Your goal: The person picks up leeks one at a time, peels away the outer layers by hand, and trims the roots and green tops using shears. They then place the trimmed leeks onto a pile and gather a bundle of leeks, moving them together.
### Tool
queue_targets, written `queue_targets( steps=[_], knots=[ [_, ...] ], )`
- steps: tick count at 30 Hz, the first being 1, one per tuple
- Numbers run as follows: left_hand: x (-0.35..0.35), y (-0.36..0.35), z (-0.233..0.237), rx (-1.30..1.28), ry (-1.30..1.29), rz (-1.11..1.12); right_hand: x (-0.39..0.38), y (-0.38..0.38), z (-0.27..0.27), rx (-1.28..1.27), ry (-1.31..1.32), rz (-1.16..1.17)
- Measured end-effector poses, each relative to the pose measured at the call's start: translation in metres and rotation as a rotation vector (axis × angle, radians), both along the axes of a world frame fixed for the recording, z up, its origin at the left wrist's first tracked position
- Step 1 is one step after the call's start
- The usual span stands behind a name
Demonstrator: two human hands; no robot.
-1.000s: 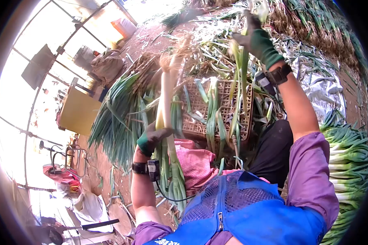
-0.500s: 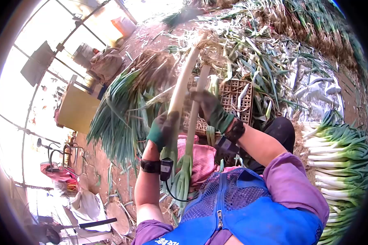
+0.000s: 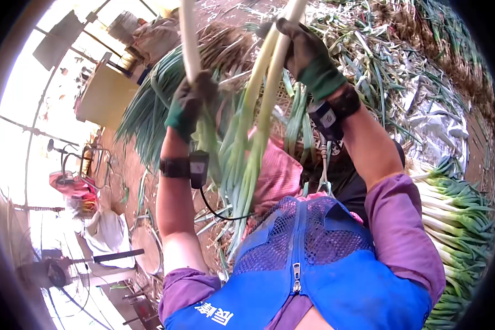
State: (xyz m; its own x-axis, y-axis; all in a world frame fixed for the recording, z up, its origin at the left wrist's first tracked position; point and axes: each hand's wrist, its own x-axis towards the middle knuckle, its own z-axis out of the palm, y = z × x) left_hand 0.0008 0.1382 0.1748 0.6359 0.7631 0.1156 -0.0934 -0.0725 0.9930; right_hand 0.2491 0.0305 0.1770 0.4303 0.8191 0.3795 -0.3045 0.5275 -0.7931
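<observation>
My left hand (image 3: 192,99), in a dark glove with a green cuff, is closed around a leek (image 3: 190,41). Its white stalk points up past the top edge of the view, and its green leaves hang below the hand. Higher and to the right, my right hand (image 3: 305,52), gloved the same way, grips two leek stalks (image 3: 267,91) side by side. Their pale shafts slant up and their leaves spread down toward my lap. Fingers of the right hand are partly hidden behind these stalks.
A pile of untrimmed leeks (image 3: 159,104) lies to the left. Stripped leaves (image 3: 368,71) litter the ground ahead. Cleaned leeks (image 3: 451,220) are stacked in a row at right. A pink checked cloth (image 3: 278,170) covers my lap. A fan (image 3: 58,272) stands lower left.
Both hands have risen and moved apart, the left leftward and the right up and rightward. The stalks are now spread, with two at my right hand instead of one.
</observation>
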Motion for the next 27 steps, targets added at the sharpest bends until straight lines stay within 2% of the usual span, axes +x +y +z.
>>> queue_targets(
  steps=[2,3,4,5,8,10,12,14,15,18,19,20,21,22,23,24,26,27],
  knots=[
    [0.028,-0.046,0.004,0.412,0.355,-0.142,-0.029,0.013,0.024,0.036,0.013,0.229],
    [0.033,-0.052,0.007,0.439,0.488,-0.087,-0.026,0.028,0.022,0.116,-0.741,-0.152],
    [0.032,-0.052,0.008,0.363,0.446,-0.105,-0.033,0.03,0.036,0.187,-1.31,-0.792],
    [0.028,-0.049,0.009,0.285,0.408,-0.126,-0.036,0.017,0.039,0.019,-0.793,-0.284],
    [0.008,-0.04,0.02,0.212,0.302,-0.15,-0.04,-0.027,0.082,0.103,-0.645,0.246],
    [-0.011,-0.029,0.032,0.238,0.16,-0.17,-0.051,-0.018,0.076,0.367,-0.409,0.481],
    [-0.037,-0.015,0.05,0.209,-0.012,-0.217,-0.042,-0.053,0.085,0.239,-0.679,0.274],
    [-0.068,0.003,0.077,0.261,-0.133,-0.313,-0.037,-0.076,0.088,0.2,-0.937,-0.033],
    [-0.083,0.008,0.09,0.225,-0.182,-0.284,-0.032,-0.079,0.086,0.12,-0.792,0.116],
    [-0.133,0.013,0.131,0.199,-0.292,-0.117,-0.022,-0.071,0.064,0.197,-0.699,0.137],
    [-0.139,0.009,0.151,0.249,-0.29,-0.245,-0.027,-0.069,0.057,0.185,-0.669,0.074],
    [-0.148,-0.001,0.157,0.227,-0.362,-0.155,-0.032,-0.066,0.05,0.206,-0.675,0.054],
    [-0.159,-0.004,0.166,0.226,-0.357,-0.32,-0.037,-0.062,0.045,0.228,-0.682,0.032],
    [-0.161,-0.019,0.173,0.257,-0.366,-0.34,-0.041,-0.057,0.038,0.249,-0.691,0.009],
    [-0.163,-0.035,0.18,0.288,-0.377,-0.36,-0.036,-0.044,0.03,0.269,-0.899,-0.094],
    [-0.147,-0.046,0.178,0.3,-0.508,-0.487,-0.047,-0.068,0.042,0.08,-0.883,0.048],
    [-0.144,-0.055,0.178,0.3,-0.53,-0.563,-0.051,-0.072,0.029,0.002,-0.842,0.149],
    [-0.136,-0.072,0.171,0.276,-0.613,-0.535,-0.053,-0.051,0.007,0.13,-1.051,-0.027]
  ],
)
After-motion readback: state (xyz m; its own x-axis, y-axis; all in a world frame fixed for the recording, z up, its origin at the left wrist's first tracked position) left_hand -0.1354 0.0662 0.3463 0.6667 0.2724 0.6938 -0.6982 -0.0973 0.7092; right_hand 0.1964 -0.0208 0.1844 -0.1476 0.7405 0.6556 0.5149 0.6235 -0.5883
